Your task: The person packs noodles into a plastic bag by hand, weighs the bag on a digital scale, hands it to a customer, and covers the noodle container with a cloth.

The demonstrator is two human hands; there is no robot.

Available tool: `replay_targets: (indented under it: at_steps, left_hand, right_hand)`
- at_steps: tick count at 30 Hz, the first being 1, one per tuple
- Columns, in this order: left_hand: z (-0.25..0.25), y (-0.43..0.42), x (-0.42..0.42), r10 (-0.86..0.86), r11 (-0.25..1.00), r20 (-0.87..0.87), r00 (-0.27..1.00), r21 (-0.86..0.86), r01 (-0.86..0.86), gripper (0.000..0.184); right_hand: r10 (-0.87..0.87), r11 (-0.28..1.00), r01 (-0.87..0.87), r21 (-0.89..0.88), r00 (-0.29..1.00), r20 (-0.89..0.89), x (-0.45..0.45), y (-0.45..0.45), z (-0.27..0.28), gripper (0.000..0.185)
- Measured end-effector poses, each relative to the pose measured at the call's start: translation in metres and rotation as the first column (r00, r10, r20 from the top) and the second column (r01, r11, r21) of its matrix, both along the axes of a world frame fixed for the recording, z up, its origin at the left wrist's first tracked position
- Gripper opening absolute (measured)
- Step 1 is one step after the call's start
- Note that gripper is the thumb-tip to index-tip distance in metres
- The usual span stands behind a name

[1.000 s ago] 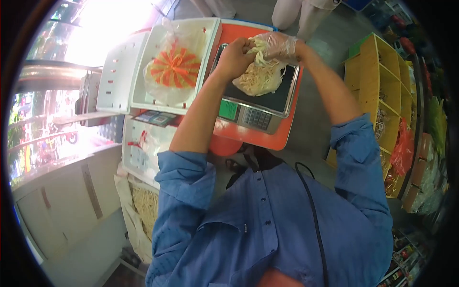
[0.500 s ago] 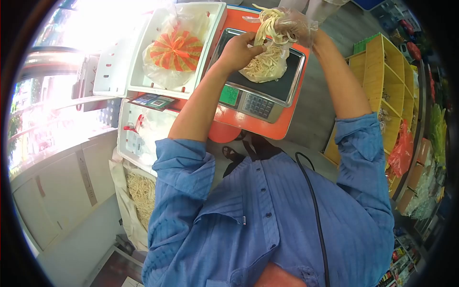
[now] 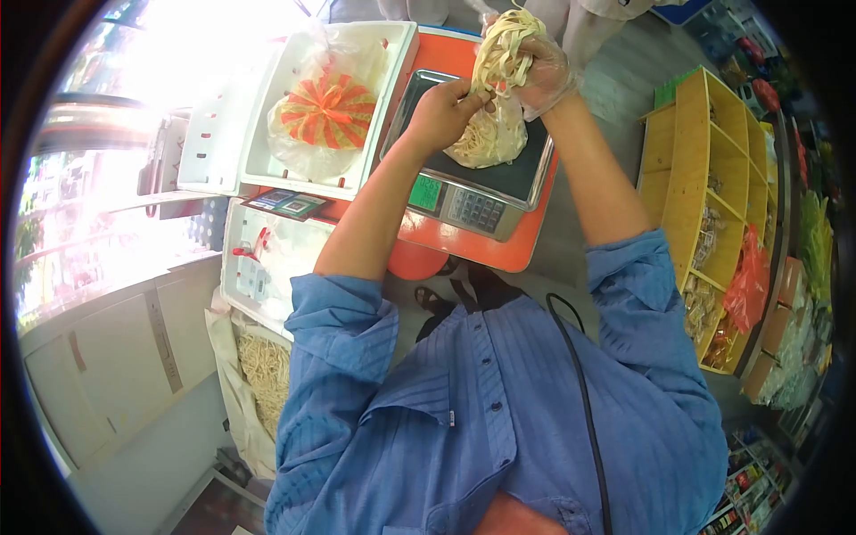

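Note:
My right hand (image 3: 546, 78), in a clear plastic glove, is closed around a bundle of pale flat noodles (image 3: 505, 52). The bundle is raised above a plastic bag of noodles (image 3: 489, 141) on the dark pan of a digital scale (image 3: 533, 165). My left hand (image 3: 443, 114) pinches the upper edge of that bag, its fingertips just below the hanging strands. The bag's mouth is partly hidden by the noodles and my fingers. A green display (image 3: 425, 192) and a keypad (image 3: 476, 209) face me on the scale.
The scale stands on an orange table (image 3: 513, 254). To the left, a white foam box (image 3: 358, 178) holds a bag with an orange-striped bundle (image 3: 328, 109). Below are another white box (image 3: 234, 278) and a sack of noodles (image 3: 264, 361). Yellow shelves (image 3: 682, 169) stand right; another person's pale clothing (image 3: 580, 27) shows ahead.
My right hand has moved slightly left and down with the noodles, which now hang upright over the bag. My left hand has lowered a little, still at the bag's edge.

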State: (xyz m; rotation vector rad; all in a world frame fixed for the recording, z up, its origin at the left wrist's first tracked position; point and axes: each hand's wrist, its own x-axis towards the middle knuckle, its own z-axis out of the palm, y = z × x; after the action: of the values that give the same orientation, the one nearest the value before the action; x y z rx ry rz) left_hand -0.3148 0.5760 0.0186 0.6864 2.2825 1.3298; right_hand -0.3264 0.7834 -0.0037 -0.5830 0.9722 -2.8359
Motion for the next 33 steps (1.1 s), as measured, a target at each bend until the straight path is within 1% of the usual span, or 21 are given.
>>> replay_targets:
  at_steps: [1,3,4,5,8,9,12,15,16,18,21,22,23,24,26,27,30,31,33]
  left_hand:
    - [0.002,0.001,0.001,0.010,1.000,-0.006,1.000,0.014,-0.010,0.027]
    - [0.003,0.003,0.003,0.028,0.999,-0.048,0.998,0.027,-0.027,0.028]
    - [0.002,0.004,0.004,0.036,0.999,-0.084,0.996,0.024,-0.034,0.028]
    - [0.001,0.005,0.004,0.044,0.999,-0.122,0.992,0.021,-0.042,0.029]
    - [-0.020,0.006,0.003,0.038,0.999,-0.163,0.986,0.045,-0.032,0.030]
    - [-0.024,0.007,0.004,0.049,0.999,-0.153,0.987,0.016,-0.047,0.029]
    - [-0.032,0.007,0.007,0.028,1.000,-0.324,0.946,0.004,-0.029,0.027]
    - [-0.035,0.010,0.009,-0.006,0.999,-0.392,0.920,-0.050,-0.015,0.028]
    - [-0.033,0.012,0.009,-0.024,0.997,-0.435,0.900,-0.076,-0.011,0.029]
    - [-0.030,0.015,0.011,-0.011,0.995,-0.359,0.933,-0.101,-0.027,0.030]
    - [-0.036,0.017,0.012,-0.008,0.994,-0.442,0.897,-0.099,-0.040,0.028]
    - [-0.048,0.016,0.011,-0.038,0.987,-0.460,0.887,-0.155,-0.037,0.026]
    - [-0.060,0.013,0.010,-0.069,0.977,-0.477,0.876,-0.210,-0.038,0.025]
    - [-0.070,0.009,0.009,-0.100,0.963,-0.490,0.866,-0.266,-0.039,0.024]
    - [-0.076,0.003,0.011,-0.130,0.948,-0.548,0.827,-0.313,-0.059,0.023]
    - [-0.078,0.002,0.013,-0.149,0.940,-0.573,0.806,-0.336,-0.066,0.022]
    - [-0.069,0.006,0.014,-0.058,0.937,-0.586,0.808,-0.312,-0.159,0.018]
    - [-0.067,0.008,0.010,-0.105,0.895,-0.560,0.822,-0.414,-0.168,0.021]
    - [-0.061,0.009,0.007,-0.186,0.871,-0.572,0.799,-0.472,-0.136,0.023]
  right_hand:
    - [-0.095,0.990,0.099,0.099,0.995,-0.044,0.001,-0.004,0.000,0.040]
    - [-0.154,0.987,0.154,0.038,0.988,0.001,0.003,-0.011,0.002,0.040]
    - [-0.107,0.986,0.118,-0.121,0.990,0.093,0.009,-0.021,0.007,0.039]
    - [-0.043,0.956,0.091,-0.280,0.984,0.174,0.013,-0.028,0.013,0.038]
    - [-0.108,0.948,0.146,-0.282,0.983,0.146,0.015,-0.031,0.023,0.024]
    - [-0.142,0.945,0.189,-0.268,0.972,0.187,0.014,-0.031,0.023,0.023]
    - [-0.070,0.940,0.119,-0.321,0.984,0.162,0.011,-0.025,0.025,0.026]
    - [-0.159,0.926,0.233,-0.296,0.954,0.254,0.006,-0.023,0.028,0.027]
    - [-0.187,0.927,0.258,-0.272,0.947,0.261,0.005,-0.023,0.034,0.024]
    - [-0.244,0.924,0.311,-0.225,0.928,0.282,0.009,-0.024,0.044,0.020]
    - [-0.049,0.942,0.107,-0.317,0.981,0.187,0.018,-0.017,0.057,0.024]
    - [0.019,0.939,0.035,-0.341,0.988,0.153,0.020,-0.014,0.059,0.026]
    - [-0.187,0.943,0.255,-0.216,0.939,0.290,0.012,-0.008,0.059,0.033]
    - [-0.161,0.939,0.206,-0.276,0.971,0.177,0.010,-0.007,0.063,0.032]
    - [-0.130,0.920,0.099,-0.379,0.990,-0.057,0.008,-0.003,0.091,0.032]
    - [0.014,0.952,-0.072,-0.298,0.981,-0.193,0.003,0.009,0.111,0.033]
    - [-0.130,0.945,0.091,-0.315,0.986,-0.105,0.016,0.001,0.145,0.025]
    - [-0.095,0.955,0.067,-0.290,0.992,-0.084,0.018,0.004,0.148,0.036]
    - [-0.146,0.953,0.122,-0.278,0.987,-0.068,0.024,0.002,0.157,0.033]
